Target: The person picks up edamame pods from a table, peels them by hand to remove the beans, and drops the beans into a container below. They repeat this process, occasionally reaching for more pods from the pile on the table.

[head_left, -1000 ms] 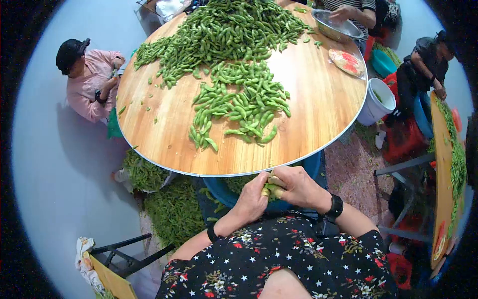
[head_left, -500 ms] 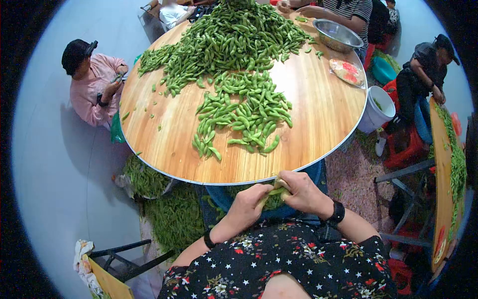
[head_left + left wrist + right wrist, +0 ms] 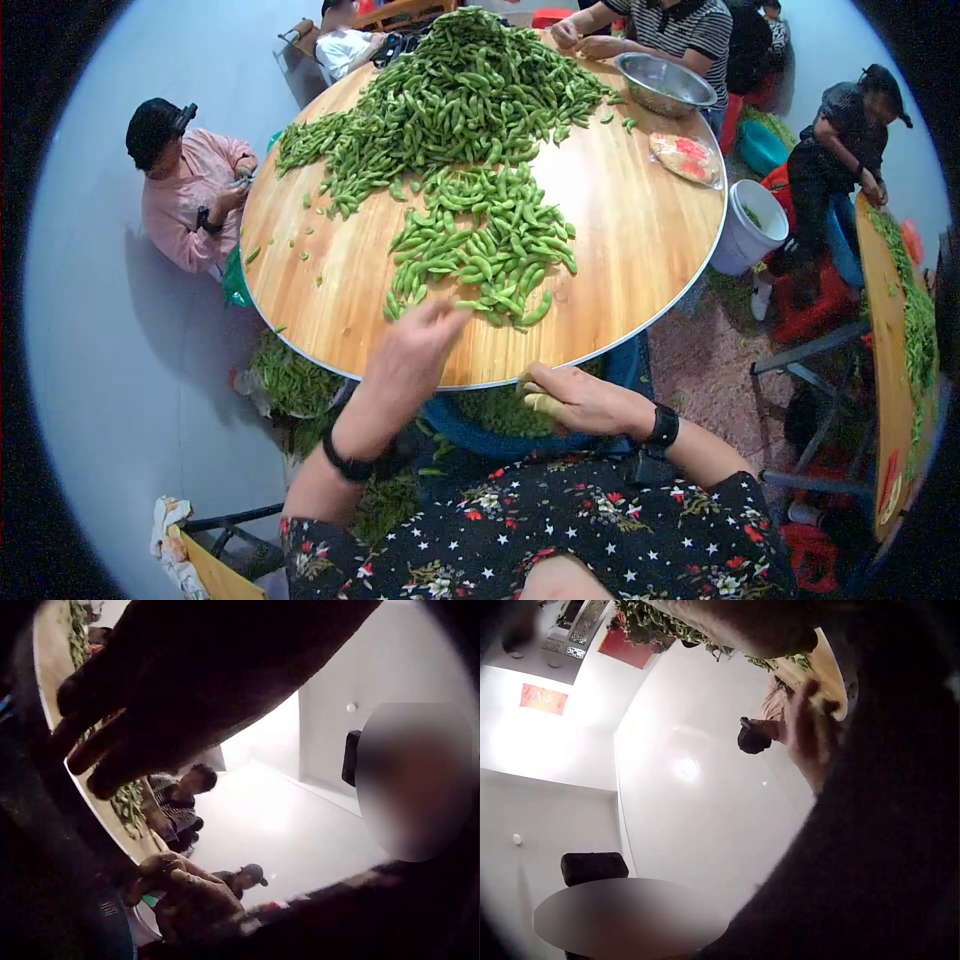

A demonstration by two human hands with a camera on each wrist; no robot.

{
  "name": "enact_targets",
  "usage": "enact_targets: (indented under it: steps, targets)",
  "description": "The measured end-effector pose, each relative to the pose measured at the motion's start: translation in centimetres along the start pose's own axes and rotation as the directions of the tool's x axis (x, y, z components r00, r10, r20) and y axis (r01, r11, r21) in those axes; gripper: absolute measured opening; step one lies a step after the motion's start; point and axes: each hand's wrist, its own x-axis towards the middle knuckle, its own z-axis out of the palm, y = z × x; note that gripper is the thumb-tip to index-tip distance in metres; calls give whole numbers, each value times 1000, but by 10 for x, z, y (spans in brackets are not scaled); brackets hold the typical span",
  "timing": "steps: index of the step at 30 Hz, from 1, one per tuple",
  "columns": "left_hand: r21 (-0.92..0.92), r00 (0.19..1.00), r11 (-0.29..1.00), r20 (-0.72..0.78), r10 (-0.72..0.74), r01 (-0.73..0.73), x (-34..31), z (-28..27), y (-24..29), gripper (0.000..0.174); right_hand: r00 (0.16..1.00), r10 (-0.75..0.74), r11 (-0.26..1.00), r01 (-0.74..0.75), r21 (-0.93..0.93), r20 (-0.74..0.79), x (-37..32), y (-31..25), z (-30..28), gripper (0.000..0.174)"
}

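Note:
A loose spread of green edamame pods (image 3: 490,240) lies on the round wooden table (image 3: 640,260), in front of a tall heap of pods (image 3: 460,90). My left hand (image 3: 410,355) is over the near edge, fingertips close to the nearest pods and slightly blurred. In the left wrist view its fingers (image 3: 105,739) stretch out with nothing between them. My right hand (image 3: 580,398) is at the table's rim with bent fingers and yellow coverings on some of them; I cannot tell whether it holds a pod. Below sits a blue basin (image 3: 455,418) with green contents.
A metal bowl (image 3: 665,85) and a packaged item (image 3: 687,158) stand at the table's right. Beside it is a white bucket (image 3: 748,228). People sit around, one in pink (image 3: 190,200) at left. A second table (image 3: 895,330) with pods is at far right; green pods (image 3: 290,375) lie in a bag below left.
Both hands were together at the table edge around a green pod. My left hand has parted from the right and moved left and forward over the table; the right stays by the rim.

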Motion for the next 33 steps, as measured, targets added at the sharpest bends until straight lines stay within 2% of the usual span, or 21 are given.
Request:
enact_targets:
  steps: [2,3,5,6,8,9,10,11,12,13,14,15,16,18,19,22,23,27,29,31,33]
  targets:
    - [81,987,990,-108,122,-114,43,16,-18,28,999,-48,999,48,13,14,2,6,1,24]
    - [78,985,990,-114,127,-118,57,21,-27,28,999,-45,999,45,6,9,2,11,1,24]
    - [225,971,951,159,179,-212,76,31,-43,27,982,-186,979,183,-86,-31,2,21,4,23]
    - [224,970,950,157,183,-216,78,34,-47,27,982,-186,979,182,-88,-34,1,20,3,23]
    - [223,962,941,-43,271,-255,80,39,-55,21,991,-135,990,136,-36,10,0,20,2,23]
    - [222,962,941,-37,269,-255,77,36,-49,21,991,-135,990,135,-29,11,1,22,3,23]
    - [-55,995,996,-79,69,-73,70,29,-35,22,986,-165,986,165,-18,3,3,26,4,25]
    - [-329,988,938,-61,-139,112,64,25,-23,22,981,-193,981,193,-6,-7,4,28,5,28]
    - [-330,989,937,-48,-142,119,56,24,-12,22,982,-190,982,190,7,-7,5,26,5,28]
    - [-607,969,772,-17,-247,186,48,26,-1,20,991,-129,978,132,160,-28,7,20,3,30]
    - [-821,941,525,43,-336,224,40,30,9,18,997,-66,949,76,307,-40,8,12,1,34]
    - [-913,937,350,83,-340,207,34,37,17,17,995,-46,917,79,392,-92,7,1,-1,31]
    - [-937,933,294,78,-351,188,28,41,25,19,995,-40,915,75,396,-95,10,1,2,31]
    - [-916,910,313,111,-400,249,14,47,39,18,975,20,800,118,588,-223,15,6,6,31]
    - [-794,943,575,-10,-334,195,8,54,34,17,963,-7,827,157,540,-269,17,13,8,31]
    - [-740,940,618,58,-335,266,-3,59,39,14,943,10,870,156,468,-332,13,8,7,30]
    - [-796,928,537,81,-364,280,-3,60,42,16,942,13,871,154,466,-334,12,8,6,30]
    - [-793,942,555,69,-330,252,-5,57,48,21,946,35,838,148,525,-323,8,5,3,27]
    - [-745,948,615,74,-310,259,-4,52,49,27,944,54,836,135,532,-325,8,4,2,26]
    - [-764,948,599,52,-315,241,-5,56,46,28,949,62,767,152,623,-308,9,6,4,26]
    - [-780,947,586,27,-320,220,-5,60,44,29,952,61,757,151,635,-300,7,3,4,27]
